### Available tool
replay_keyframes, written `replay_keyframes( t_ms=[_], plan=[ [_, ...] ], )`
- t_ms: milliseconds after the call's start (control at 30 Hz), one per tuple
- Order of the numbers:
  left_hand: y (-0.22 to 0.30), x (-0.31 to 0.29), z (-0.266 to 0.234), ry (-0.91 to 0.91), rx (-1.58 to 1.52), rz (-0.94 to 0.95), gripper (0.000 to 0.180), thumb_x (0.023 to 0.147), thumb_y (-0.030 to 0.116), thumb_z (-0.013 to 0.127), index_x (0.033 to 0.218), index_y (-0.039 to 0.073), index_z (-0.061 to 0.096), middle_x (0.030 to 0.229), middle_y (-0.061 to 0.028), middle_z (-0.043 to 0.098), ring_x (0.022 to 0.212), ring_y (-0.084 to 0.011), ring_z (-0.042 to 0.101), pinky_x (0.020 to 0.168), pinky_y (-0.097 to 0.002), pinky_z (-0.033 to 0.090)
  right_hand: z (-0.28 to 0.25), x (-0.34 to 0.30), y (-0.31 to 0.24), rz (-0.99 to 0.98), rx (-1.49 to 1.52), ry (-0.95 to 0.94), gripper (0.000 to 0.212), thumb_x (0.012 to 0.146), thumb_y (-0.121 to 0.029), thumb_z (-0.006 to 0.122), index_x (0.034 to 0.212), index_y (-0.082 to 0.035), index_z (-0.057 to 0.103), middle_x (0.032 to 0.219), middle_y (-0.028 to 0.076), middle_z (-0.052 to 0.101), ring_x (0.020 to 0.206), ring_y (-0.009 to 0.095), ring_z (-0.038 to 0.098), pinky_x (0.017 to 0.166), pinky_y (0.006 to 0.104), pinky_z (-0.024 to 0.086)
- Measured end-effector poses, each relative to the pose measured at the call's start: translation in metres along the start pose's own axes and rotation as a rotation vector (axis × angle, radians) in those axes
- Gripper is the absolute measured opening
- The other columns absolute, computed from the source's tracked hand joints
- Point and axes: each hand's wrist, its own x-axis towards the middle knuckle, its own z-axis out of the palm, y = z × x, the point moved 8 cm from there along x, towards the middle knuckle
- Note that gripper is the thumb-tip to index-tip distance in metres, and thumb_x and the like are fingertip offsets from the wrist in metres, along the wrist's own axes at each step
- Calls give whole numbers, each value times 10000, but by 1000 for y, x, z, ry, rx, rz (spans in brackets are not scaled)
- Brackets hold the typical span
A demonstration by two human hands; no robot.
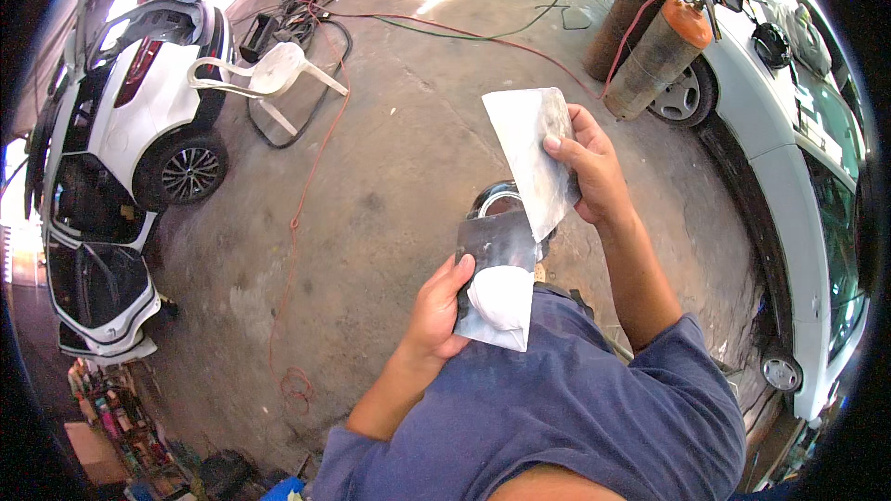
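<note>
My left hand [436, 311] grips a flat metal spreader blade [497, 260] that carries a lump of white filler putty [501, 301] near its lower end. My right hand [589, 167] holds a second, paler metal spreader [529, 148] tilted upright, its lower edge touching the top of the left one. Both blades are smeared grey. Behind them, on the concrete floor, a round tin [492, 197] is partly hidden.
A white car [139, 121] with open hatch and doors stands at the left, another white car [789, 158] at the right. A white plastic chair [269, 79] lies tipped over. An orange-topped gas cylinder [664, 51] leans by a pillar. Hoses and cables [306, 176] cross the floor.
</note>
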Motion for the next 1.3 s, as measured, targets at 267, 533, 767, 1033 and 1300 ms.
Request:
replay_keyframes(
  t_ms=[267, 533, 767, 1033, 1300],
  plan=[
    [6, 1, -4, 56, 22, 27, 347, 1059, 252, 455, 1302, 9, 502, 1196, -123, 644, 1057, -226, 655, 932, -394, 539, -22, 2, 7, -73, -102, 42, 446, 871, -94, 717, 1252, -16, 500, 1103, 80, 633, 977, 149, 629, 861, 309, 536],
    [4, 6, -19, 116, 4, 67, 324, 1049, 261, 477, 1260, 24, 541, 1145, -107, 669, 1018, -222, 670, 902, -394, 547, -27, 1, 1, -116, -70, 73, 370, 929, -144, 660, 1247, -26, 511, 1112, 60, 623, 993, 143, 617, 884, 300, 514],
    [62, -6, -27, 205, 276, 348, 337, 1026, 259, 520, 1260, 20, 556, 1148, -101, 673, 1019, -225, 671, 897, -389, 540, -29, -7, 27, 149, 7, 106, 303, 1002, -240, 524, 1221, -35, 565, 1092, 38, 622, 966, 123, 602, 876, 292, 492],
    [74, -22, -3, 91, 701, 302, 371, 1042, 200, 497, 1311, -55, 505, 1210, -108, 634, 1095, -179, 606, 966, -323, 468, 3, -22, 33, 181, -291, -161, 327, 952, -140, 534, 1254, -14, 549, 1066, 33, 626, 957, 102, 603, 846, 272, 496],
    [65, -11, -1, 5, 886, 178, 364, 1062, 204, 471, 1310, -60, 512, 1200, -72, 621, 1080, -131, 567, 961, -288, 443, 6, -19, 38, 177, -277, -132, 327, 928, -116, 525, 1225, 16, 566, 1080, 56, 634, 984, 129, 580, 891, 297, 465]
  ],
)
